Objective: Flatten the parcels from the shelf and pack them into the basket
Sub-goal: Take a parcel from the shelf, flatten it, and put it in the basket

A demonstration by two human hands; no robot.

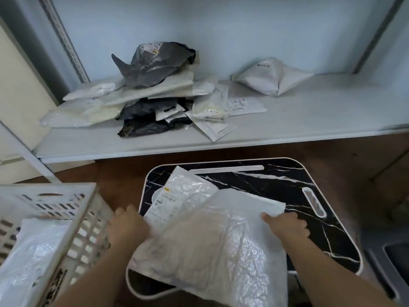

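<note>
Crinkled white bubble-mailer parcel lies between both hands on black marble-pattern tray table; looks light, soft, slippery; best gripped at edges. Left hand and right hand clamp opposite edges. White slatted basket sits left of left hand

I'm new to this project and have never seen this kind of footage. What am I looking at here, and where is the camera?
One picture, from a camera worn on a person's head, looking down at their bare arms. No machine is involved. The left hand and right hand grip opposite edges of a white padded parcel over a black marbled tray; a second, labelled parcel lies beneath it. At left stands a white slatted basket already holding a parcel. Behind, a shelf carries a pile of parcels still to be flattened.
</note>
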